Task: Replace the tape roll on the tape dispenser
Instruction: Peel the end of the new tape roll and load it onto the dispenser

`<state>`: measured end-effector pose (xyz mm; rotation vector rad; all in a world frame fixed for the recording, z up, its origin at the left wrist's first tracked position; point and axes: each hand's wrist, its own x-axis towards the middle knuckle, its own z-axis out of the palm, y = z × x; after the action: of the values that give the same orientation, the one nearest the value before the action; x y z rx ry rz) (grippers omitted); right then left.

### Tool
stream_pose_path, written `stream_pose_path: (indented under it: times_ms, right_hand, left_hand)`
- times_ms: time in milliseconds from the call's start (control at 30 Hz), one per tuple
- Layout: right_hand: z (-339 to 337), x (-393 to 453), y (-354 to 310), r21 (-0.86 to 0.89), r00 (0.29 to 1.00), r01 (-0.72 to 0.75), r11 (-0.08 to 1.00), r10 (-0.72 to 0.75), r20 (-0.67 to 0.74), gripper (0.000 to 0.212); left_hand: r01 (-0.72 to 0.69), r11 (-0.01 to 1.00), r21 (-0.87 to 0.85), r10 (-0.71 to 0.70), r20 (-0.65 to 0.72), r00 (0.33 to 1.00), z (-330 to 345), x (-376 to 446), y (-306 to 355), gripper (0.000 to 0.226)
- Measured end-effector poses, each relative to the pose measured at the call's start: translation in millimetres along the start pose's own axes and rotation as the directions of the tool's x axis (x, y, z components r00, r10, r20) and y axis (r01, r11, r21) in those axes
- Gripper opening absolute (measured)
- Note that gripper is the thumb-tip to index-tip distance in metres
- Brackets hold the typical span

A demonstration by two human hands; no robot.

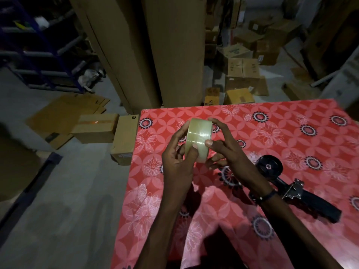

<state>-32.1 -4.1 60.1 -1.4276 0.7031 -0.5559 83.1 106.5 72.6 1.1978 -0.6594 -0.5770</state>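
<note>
Right over the counter (291, 121), held up clear of its red flower-patterned cover, is the tape roll (198, 139), a pale yellowish clear roll turned so its outer band faces up. Both hands are on it: the left hand (175, 164) grips it from the near left with its thumb pressed on the band, and the right hand (226, 150) pinches it from the right, thumb on the band and fingers (215, 122) curled over the far edge. A dark band circles the right wrist. Just beside that forearm, to the right, the black tape dispenser (287, 183) lies flat on the counter, its round hub bare. Beyond the counter, cardboard boxes (242, 74) litter the floor; their labels are too small and dim to read.
</note>
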Motion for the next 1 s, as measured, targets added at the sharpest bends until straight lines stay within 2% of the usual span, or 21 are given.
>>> stream_pose_path:
  times_ms: [200, 400, 533, 733, 833, 1000]
  right_hand:
    - [3.0, 6.7, -2.3, -0.021, 0.999, -0.021, 1.000, 0.020, -0.035, 0.058]
    - [-2.3, 9.4, 1.4, 0.012, 0.998, -0.059, 0.998, 0.059, 0.019, 0.072]
    - [-1.3, 10.3, 0.2, 0.013, 0.998, -0.062, 0.998, 0.061, 0.014, 0.058]
    - [0.9, 8.8, 1.5, 0.043, 0.997, -0.078, 0.996, 0.078, 0.005, 0.055]
    - [0.4, 10.7, 4.0, 0.056, 0.997, -0.074, 0.996, 0.074, 0.000, 0.052]
    - [-0.2, 10.5, 2.9, 0.044, 0.997, -0.072, 0.996, 0.072, -0.009, 0.060]
  left_hand:
    - [0.000, 1.000, -0.006, 0.000, -0.006, 1.000, 0.4, -2.2, -2.9, 0.060]
    - [0.017, 1.000, -0.021, -0.017, -0.027, 0.999, -1.2, 1.9, -3.0, 0.052]
    - [0.047, 0.999, -0.016, -0.047, 0.006, 0.999, -0.9, 1.0, -1.0, 0.060]
    - [0.050, 0.999, 0.019, -0.050, 0.043, 0.998, -0.8, 0.1, -0.7, 0.071]
    - [0.057, 0.998, 0.007, -0.058, 0.063, 0.996, -1.6, -1.1, 0.4, 0.070]
    - [0.067, 0.998, -0.016, -0.065, 0.098, 0.993, -2.7, -1.1, -0.2, 0.062]
